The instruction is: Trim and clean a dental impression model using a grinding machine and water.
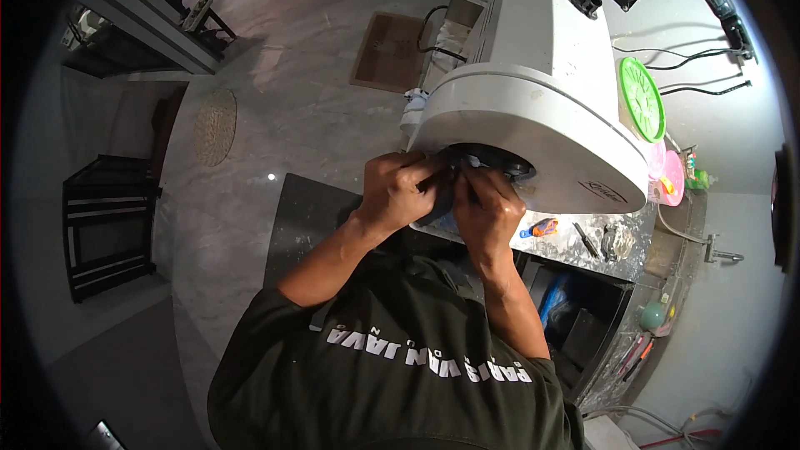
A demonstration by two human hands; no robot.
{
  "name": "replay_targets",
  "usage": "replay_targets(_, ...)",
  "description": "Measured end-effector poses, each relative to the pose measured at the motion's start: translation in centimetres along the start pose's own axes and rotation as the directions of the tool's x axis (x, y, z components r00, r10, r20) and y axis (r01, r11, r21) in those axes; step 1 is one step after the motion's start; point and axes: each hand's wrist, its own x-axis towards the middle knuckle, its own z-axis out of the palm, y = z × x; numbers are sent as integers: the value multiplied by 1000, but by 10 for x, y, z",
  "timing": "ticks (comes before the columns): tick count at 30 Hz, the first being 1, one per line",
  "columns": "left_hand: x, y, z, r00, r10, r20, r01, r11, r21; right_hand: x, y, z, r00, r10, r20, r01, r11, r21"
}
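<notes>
A large white machine (567,150) with a rounded front rises from the counter, with a dark round recess (508,158) in its near face. My left hand (400,187) has its fingers curled at the left of this recess, pinched on something that its fingers hide. Beside it, my right hand (492,212) reaches into the recess with bent fingers, near a small pale part (474,161). Dark material hangs between the two hands; I cannot tell what it is.
The splattered counter (625,242) holds a blue-and-orange object (537,228) and a dark tool (587,240). A green lid (642,100) and pink containers (672,175) stand right of the machine. A brown mat (387,46), woven mat (215,127) and dark railing (108,233) are farther off.
</notes>
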Motion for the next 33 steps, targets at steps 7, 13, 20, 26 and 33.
replay_targets(7,-2,2,6,999,35,-25,-34,999,27,-2,-2,-4,1000,-26,-13,25,999,-19)
replay_targets(13,-2,18,4,997,-75,-35,76,996,41,-2,-4,-10,999,43,21,-44,997,60)
replay_targets(20,-4,22,7,980,-188,-64,190,981,41,1,-4,-8,1000,5,24,-5,1000,25)
replay_targets(26,-11,26,7,971,-234,-46,235,972,22,-5,1,-5,999,-42,-2,42,999,-1)
replay_targets(33,-19,35,8,954,-297,45,299,953,-44,-9,-1,-15,996,14,83,-19,998,60)
